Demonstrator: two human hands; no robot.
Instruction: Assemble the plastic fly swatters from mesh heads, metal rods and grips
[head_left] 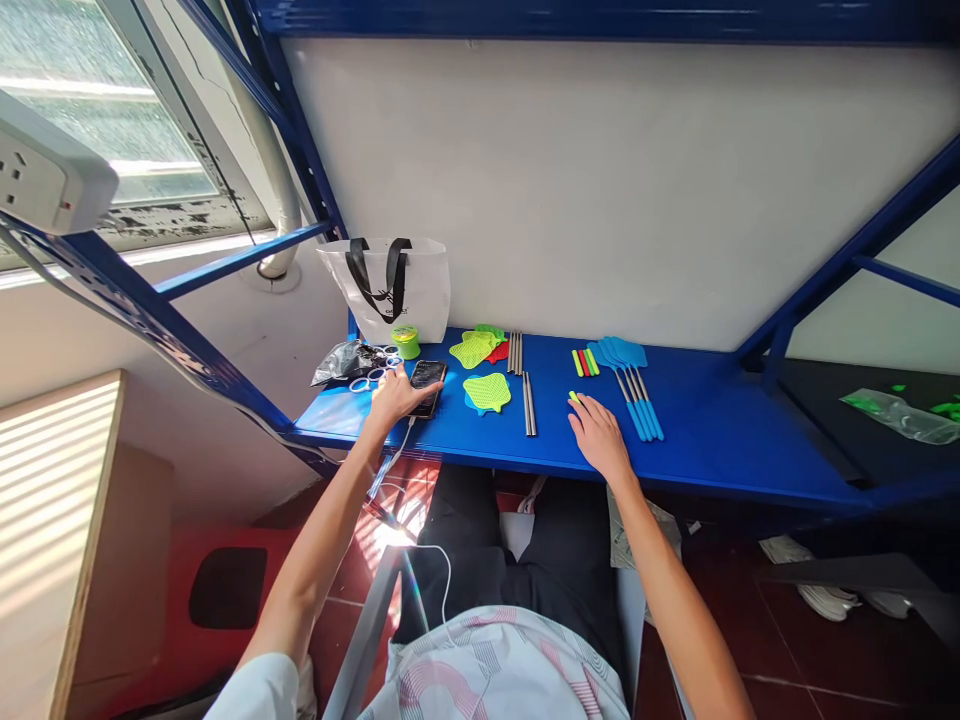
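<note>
My left hand (395, 396) lies at a black phone (427, 376) on the blue table, its fingers spread and the thumb stretched across the screen. A white cable runs down from the phone. My right hand (598, 432) rests palm down on the table, fingers bent over a small yellow-green tube (574, 397) whose end shows past them. Just beyond it lie several short red, yellow and green tubes (585, 363). To its right are blue fly swatters (634, 385) side by side. Loose yellow-green swatter heads (489, 391) and metal rods (529, 405) lie between my hands.
A white bag (427, 290) with black handles stands at the back left of the table (720, 420). Near it are a green tub (406, 342), scissors (367, 381) and a black plastic bag (345, 362). Blue frame bars (247, 262) flank the table.
</note>
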